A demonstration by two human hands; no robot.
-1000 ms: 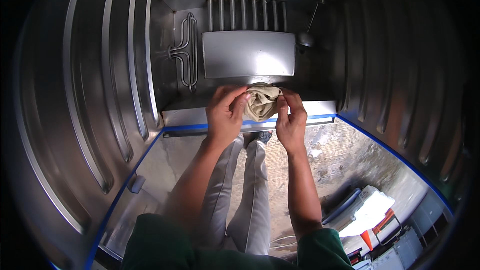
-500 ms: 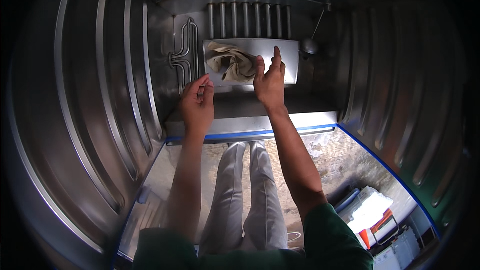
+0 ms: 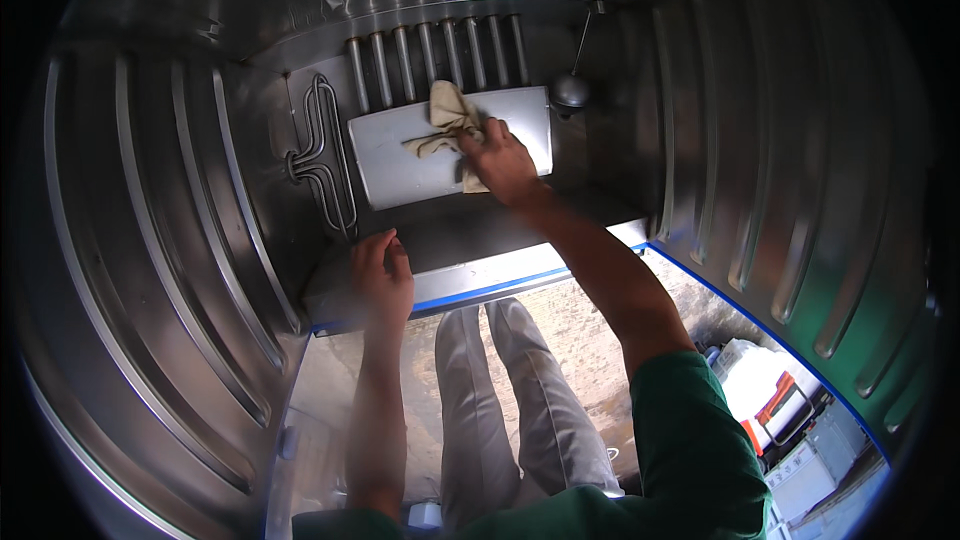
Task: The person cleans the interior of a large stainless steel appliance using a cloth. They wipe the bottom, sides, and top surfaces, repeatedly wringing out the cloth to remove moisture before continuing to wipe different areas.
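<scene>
A beige cloth [image 3: 447, 107] is bunched on a flat pale metal plate [image 3: 390, 160] inside a stainless steel cabinet. My right hand [image 3: 500, 160] grips the cloth near its middle, fingers closed, with loose ends sticking out around it. Below the plate's left part, my left hand [image 3: 383, 275] hovers by the cabinet's front edge. Its fingers are loosely bent and apart, with nothing seen in them.
Bent heating tubes [image 3: 322, 155] stand left of the plate. A row of metal pipes [image 3: 428, 50] lies behind it, and a round float on a rod [image 3: 571, 91] to its right. Ribbed steel walls [image 3: 150, 240] flank me. A blue-edged front lip [image 3: 480, 280] crosses before my legs.
My right hand has come down on the cloth and taken hold of it; the cloth's folds have changed shape. My left hand has drawn back from the plate. The whole view has tilted.
</scene>
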